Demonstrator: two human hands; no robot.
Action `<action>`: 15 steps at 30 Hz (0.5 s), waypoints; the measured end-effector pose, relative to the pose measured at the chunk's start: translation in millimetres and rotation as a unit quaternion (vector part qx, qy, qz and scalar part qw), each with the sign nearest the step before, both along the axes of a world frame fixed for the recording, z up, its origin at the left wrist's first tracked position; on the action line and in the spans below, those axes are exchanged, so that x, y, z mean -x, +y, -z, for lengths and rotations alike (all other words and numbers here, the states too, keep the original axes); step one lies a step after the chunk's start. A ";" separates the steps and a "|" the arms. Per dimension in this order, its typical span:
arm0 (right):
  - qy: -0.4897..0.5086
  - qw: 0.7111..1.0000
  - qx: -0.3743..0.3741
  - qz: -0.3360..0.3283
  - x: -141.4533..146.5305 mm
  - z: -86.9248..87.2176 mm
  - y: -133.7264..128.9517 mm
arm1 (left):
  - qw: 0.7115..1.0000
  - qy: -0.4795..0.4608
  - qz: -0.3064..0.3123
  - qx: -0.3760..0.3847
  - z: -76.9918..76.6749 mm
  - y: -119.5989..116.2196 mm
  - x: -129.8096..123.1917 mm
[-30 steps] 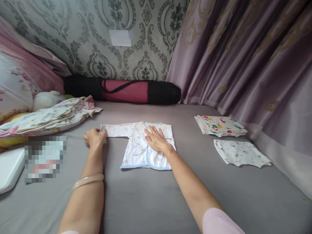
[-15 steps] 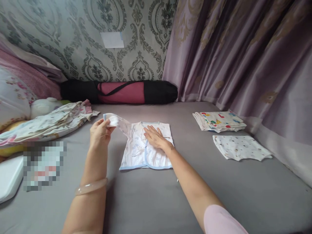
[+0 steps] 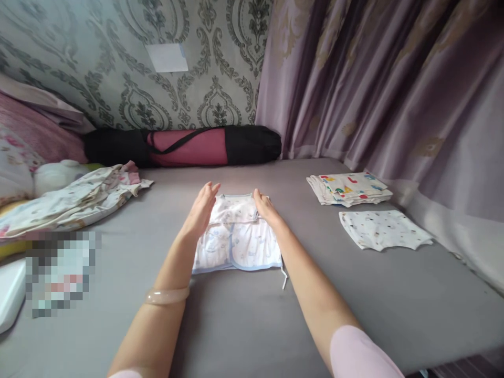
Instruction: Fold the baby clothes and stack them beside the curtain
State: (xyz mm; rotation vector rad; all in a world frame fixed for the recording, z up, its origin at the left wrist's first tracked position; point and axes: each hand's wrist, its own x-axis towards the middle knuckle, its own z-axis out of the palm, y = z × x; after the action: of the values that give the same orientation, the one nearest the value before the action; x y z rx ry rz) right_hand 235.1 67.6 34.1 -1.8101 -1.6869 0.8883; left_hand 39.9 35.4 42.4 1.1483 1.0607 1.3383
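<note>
A small white baby shirt point(image 3: 252, 247) with a pale print and blue trim lies flat on the grey bed sheet, its sleeve folded across the upper chest. At its left upper side is my left hand point(image 3: 203, 210), fingers stretched out and palm turned inward, holding nothing. My right hand point(image 3: 264, 206) rests along the upper right edge of the shirt with its fingers extended; part of them is hidden behind the thumb side. A thin white tie hangs out from the shirt's lower right corner.
Folded baby clothes point(image 3: 350, 189) are stacked at the right, with a folded spotted garment point(image 3: 386, 229) in front. A pile of clothes point(image 3: 90, 194) lies at the left. Along the wall is a black and maroon long bag point(image 3: 189, 147). A white box-like object point(image 3: 11, 294) sits at the left edge.
My left hand has let go of the sleeve, which now lies across the shirt. My right hand has shifted from the shirt's middle to its right edge. The view has shifted slightly.
</note>
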 end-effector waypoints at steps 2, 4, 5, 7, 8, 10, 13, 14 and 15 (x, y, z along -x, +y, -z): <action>-0.019 1.000 -0.012 -0.002 -1.4 0.2 -1.3 | 0.998 0.042 -0.037 -0.004 3.7 3.8 13.0; -0.060 0.998 -0.030 0.010 -2.0 1.6 -4.4 | 0.991 0.104 -0.081 0.000 10.0 7.8 25.5; -0.084 0.995 -0.040 0.018 -2.2 2.7 -6.4 | 0.985 0.141 -0.096 0.004 14.2 9.5 30.2; -0.134 0.990 -0.046 0.022 -2.9 6.0 -10.8 | 0.970 0.219 -0.107 0.011 23.7 12.0 35.3; -0.156 0.987 -0.042 0.012 -3.5 8.1 -12.6 | 0.960 0.258 -0.103 0.014 28.6 12.9 36.0; -0.195 0.980 -0.033 -0.016 -5.0 12.3 -14.8 | 0.939 0.333 -0.088 0.020 36.9 13.8 35.1; -0.225 0.973 -0.040 -0.042 -6.9 16.7 -14.1 | 0.906 0.417 -0.068 0.008 43.1 15.4 34.7; -0.227 0.972 -0.046 -0.046 -7.2 17.3 -13.2 | 0.901 0.429 -0.068 0.002 43.4 17.0 36.2; -0.225 0.972 -0.053 -0.051 -7.4 17.5 -12.2 | 0.898 0.435 -0.070 -0.003 43.0 19.5 38.5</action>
State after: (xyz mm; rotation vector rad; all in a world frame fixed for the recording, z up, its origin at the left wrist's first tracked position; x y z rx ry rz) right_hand 242.6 55.4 16.6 -1.9675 -2.0735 0.4311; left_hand 1.4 54.9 -0.6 1.7666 1.7960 0.9073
